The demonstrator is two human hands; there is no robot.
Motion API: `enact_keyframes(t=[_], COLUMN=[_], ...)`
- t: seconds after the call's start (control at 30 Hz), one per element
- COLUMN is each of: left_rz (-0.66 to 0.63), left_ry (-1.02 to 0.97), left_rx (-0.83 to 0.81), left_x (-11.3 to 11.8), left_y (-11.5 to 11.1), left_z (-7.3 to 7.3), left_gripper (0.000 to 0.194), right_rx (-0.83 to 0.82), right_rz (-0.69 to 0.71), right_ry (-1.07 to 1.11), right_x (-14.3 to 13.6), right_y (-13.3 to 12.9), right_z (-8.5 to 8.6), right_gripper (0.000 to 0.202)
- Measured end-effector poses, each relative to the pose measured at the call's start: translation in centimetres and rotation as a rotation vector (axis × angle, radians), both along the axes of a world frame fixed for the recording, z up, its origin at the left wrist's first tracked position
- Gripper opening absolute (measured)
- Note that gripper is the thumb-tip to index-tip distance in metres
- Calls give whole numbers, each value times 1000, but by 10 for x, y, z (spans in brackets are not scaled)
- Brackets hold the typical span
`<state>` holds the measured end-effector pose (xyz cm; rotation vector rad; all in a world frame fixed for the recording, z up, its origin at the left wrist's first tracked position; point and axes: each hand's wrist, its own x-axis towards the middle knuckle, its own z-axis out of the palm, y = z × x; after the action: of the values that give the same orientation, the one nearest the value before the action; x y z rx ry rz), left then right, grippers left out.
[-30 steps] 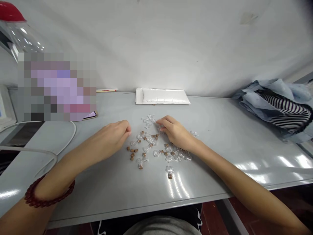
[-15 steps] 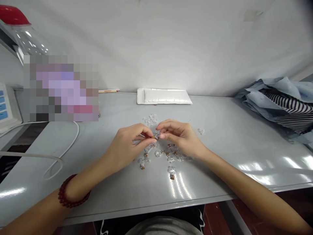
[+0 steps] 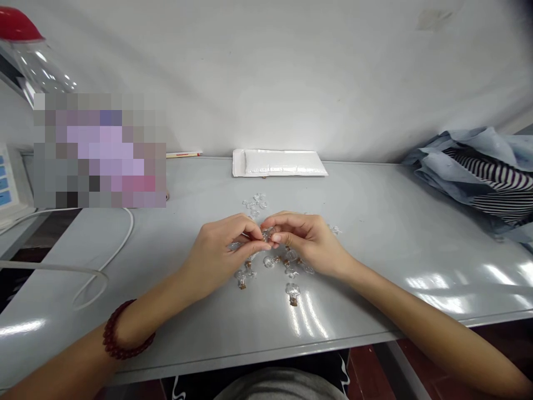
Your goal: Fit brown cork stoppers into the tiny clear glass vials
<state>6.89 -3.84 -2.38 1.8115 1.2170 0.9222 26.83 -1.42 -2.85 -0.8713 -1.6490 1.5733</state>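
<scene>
Over the middle of the table, my left hand (image 3: pixel 227 244) and my right hand (image 3: pixel 310 239) meet fingertip to fingertip. Between them is a small clear glass bottle (image 3: pixel 267 234), largely covered by the fingers. My right thumb and fingers pinch its glass. My left thumb and forefinger close on the cork end, where only a sliver of brown shows. Under and around the hands lie several small corked glass bottles of different shapes, one corked bottle (image 3: pixel 293 294) nearest to me. Another corked bottle (image 3: pixel 241 279) lies below my left fingers. Uncorked glass pieces (image 3: pixel 256 203) are grouped behind the hands.
A white padded packet (image 3: pixel 281 163) lies against the wall. At the right is a blue-grey cloth bag (image 3: pixel 466 172) with striped fabric. On the left are a white cable (image 3: pixel 129 233), a red-lidded clear jar (image 3: pixel 41 64), a blurred-out area and a thin stick (image 3: pixel 183 154).
My hands have drawn closer together around the small bottle, and the right hand has shifted slightly down. The cork seen earlier at my left fingertips is now mostly covered.
</scene>
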Motion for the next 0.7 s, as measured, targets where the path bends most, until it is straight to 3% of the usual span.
enact_keyframes(t=[0.13, 0.53, 0.7], left_rz=[-19, 10, -69], left_ry=[-28, 43, 314], left_rx=[-118, -208, -331], left_x=[0, 3, -21], left_y=[0, 2, 8], left_z=[4, 15, 24], left_gripper=[14, 18, 31], right_rx=[122, 104, 15], right_rz=[37, 86, 83], right_ry=[-14, 50, -34], right_x=[-1, -3, -6], right_y=[-3, -10, -13], right_z=[1, -8, -4], right_gripper=[19, 20, 21])
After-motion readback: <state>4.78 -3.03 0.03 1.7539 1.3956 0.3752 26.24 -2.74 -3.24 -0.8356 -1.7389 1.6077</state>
